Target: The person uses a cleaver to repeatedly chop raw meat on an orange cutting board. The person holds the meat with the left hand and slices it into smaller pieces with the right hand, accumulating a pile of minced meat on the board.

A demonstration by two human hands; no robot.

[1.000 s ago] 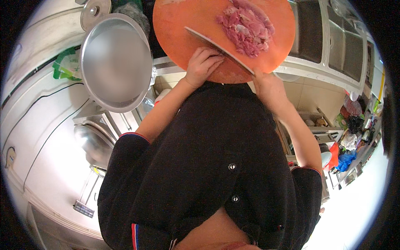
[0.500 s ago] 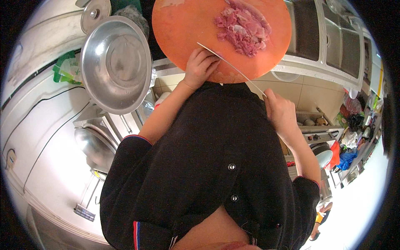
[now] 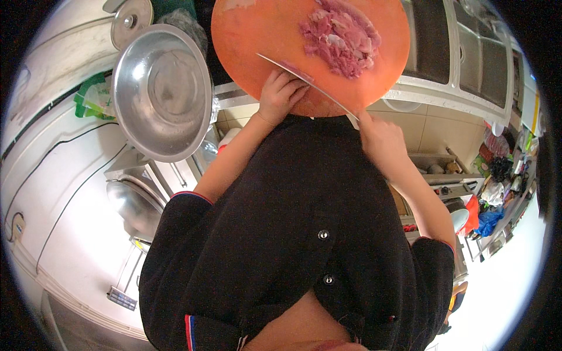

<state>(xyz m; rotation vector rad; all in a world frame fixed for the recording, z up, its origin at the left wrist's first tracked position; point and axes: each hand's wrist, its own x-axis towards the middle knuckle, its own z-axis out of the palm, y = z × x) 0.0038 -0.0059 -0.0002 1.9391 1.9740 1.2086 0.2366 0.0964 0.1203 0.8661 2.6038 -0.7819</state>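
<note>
My right hand [image 3: 383,140] is closed round the handle of a long thin knife [image 3: 333,100]. The blade slants up and to the left across a round orange cutting board [image 3: 252,35], passing just beyond my left fingers. My left hand [image 3: 282,96] rests on the board's near edge, its fingers curled down onto a small piece of raw meat [image 3: 297,70]. Part of that piece shows on the far side of the blade; the rest is hidden by the fingers and knife. Farther right on the board lies a heap of cut raw meat [image 3: 342,44].
A large steel bowl [image 3: 132,111] stands left of the board, with a round metal lid [image 3: 130,22] and a clear plastic bag [image 3: 178,26] behind it. A green and white packet [image 3: 96,96] is beside the bowl. To the right is a steel sink [image 3: 480,58].
My right hand has moved left and slightly up, pushing the knife farther across the board. More of the meat piece shows beyond the blade. My left hand has stayed nearly still.
</note>
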